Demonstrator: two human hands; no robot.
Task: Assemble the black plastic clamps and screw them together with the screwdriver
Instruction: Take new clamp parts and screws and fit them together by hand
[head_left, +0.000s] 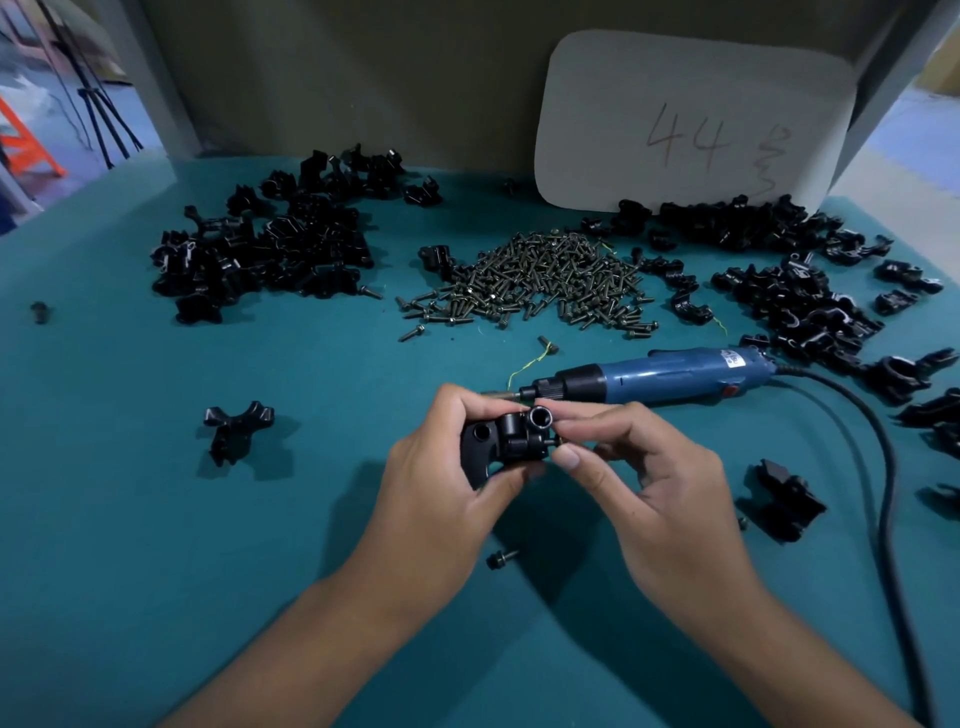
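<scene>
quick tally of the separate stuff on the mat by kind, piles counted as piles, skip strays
Heaps of black clamp parts: 2
Screw piles: 1
Electric screwdrivers: 1
White cards: 1
Clamp assemblies held in hands: 1
Total: 6

Left grip (441, 467) and right grip (639, 467), fingers curled.

Left hand (441, 467) grips black clamp (506, 441); right hand (639, 467) pinches a screw (553, 441) at its side. Screwdriver (649, 376) lies just beyond.
</scene>
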